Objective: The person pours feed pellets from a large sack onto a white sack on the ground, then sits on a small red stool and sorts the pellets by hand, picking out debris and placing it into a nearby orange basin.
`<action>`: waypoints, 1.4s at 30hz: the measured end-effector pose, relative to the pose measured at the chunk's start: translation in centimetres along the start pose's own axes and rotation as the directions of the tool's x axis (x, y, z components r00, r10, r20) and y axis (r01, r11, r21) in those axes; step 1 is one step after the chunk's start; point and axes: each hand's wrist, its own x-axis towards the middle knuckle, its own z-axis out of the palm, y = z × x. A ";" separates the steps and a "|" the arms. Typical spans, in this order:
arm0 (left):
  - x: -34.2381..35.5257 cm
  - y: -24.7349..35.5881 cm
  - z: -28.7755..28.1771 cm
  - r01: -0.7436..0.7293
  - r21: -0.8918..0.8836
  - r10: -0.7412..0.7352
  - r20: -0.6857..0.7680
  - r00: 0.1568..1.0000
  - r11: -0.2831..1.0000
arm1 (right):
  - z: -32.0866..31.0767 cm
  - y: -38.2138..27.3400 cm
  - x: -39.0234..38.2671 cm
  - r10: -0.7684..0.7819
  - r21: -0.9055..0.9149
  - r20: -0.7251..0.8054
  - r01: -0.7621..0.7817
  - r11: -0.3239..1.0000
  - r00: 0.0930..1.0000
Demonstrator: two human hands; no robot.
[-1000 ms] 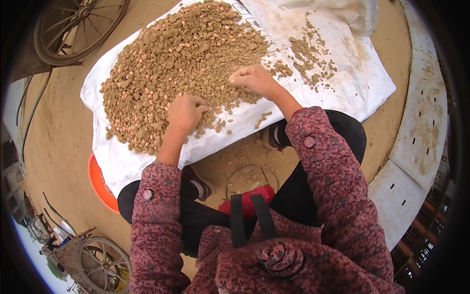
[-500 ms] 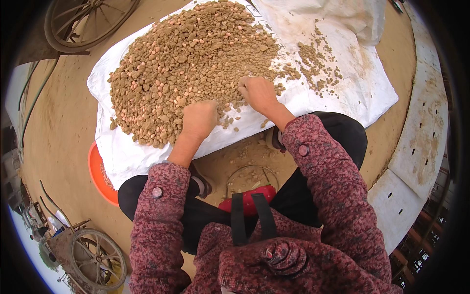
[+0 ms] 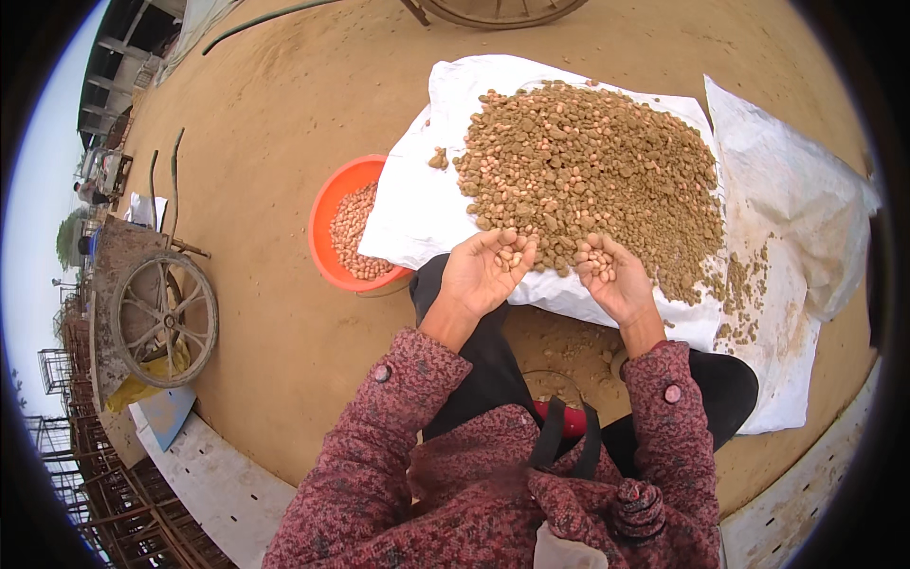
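Both my hands are turned palm up at the near edge of a heap of brown clods mixed with pink peanuts point(image 3: 588, 161). Several shelled peanuts point(image 3: 509, 258) rest in the curled fingers of my left hand point(image 3: 469, 283). Cupped in the same way, my right hand point(image 3: 624, 292) holds more peanuts point(image 3: 599, 266) a short way to the right. The heap lies on a white woven sheet point(image 3: 409, 216). Left of it stands an orange basin point(image 3: 320, 232) with many peanuts inside, its right side partly covered by the sheet.
A cloudy plastic sheet point(image 3: 787, 161) with scattered crumbs lies to the right. At the far left stands a cart with a spoked wheel point(image 3: 169, 321); another wheel point(image 3: 502, 14) shows at the top. Pale slabs point(image 3: 227, 484) edge the sandy ground. A person point(image 3: 92, 192) is small in the left distance.
My hands have lifted from the heap, turned palm up, and now hold peanuts. The view has swung left, bringing the orange basin fully into sight.
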 end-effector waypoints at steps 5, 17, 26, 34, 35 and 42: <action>-7.6 9.9 -1.1 -0.561 -0.067 0.546 -0.161 0.822 0.825 | 12.9 11.0 7.1 0.195 -0.028 0.048 -0.193 0.981 0.980; -4.9 18.5 -1.2 -0.421 0.658 0.650 -0.139 0.747 0.624 | 8.2 10.7 3.6 -0.222 -0.689 0.463 0.506 0.519 0.858; 5.6 1.2 5.2 -0.426 0.905 0.104 0.422 0.900 0.010 | -10.3 4.5 -9.1 -0.444 -0.914 0.329 0.162 -0.372 0.834; 13.3 -7.6 5.4 -0.433 0.768 0.007 0.494 0.870 -0.472 | -11.8 3.7 -3.3 -0.341 -0.648 0.683 0.321 -0.691 0.646; 13.8 -7.7 4.7 -0.499 0.670 -0.038 0.577 0.816 -0.550 | -11.6 3.4 -2.3 -0.311 -0.595 0.720 0.320 -0.737 0.621; 13.7 -8.6 0.3 -0.684 0.214 -0.449 0.614 0.649 -0.697 | -11.6 0.0 1.3 -0.169 -0.359 0.806 0.243 -0.901 0.567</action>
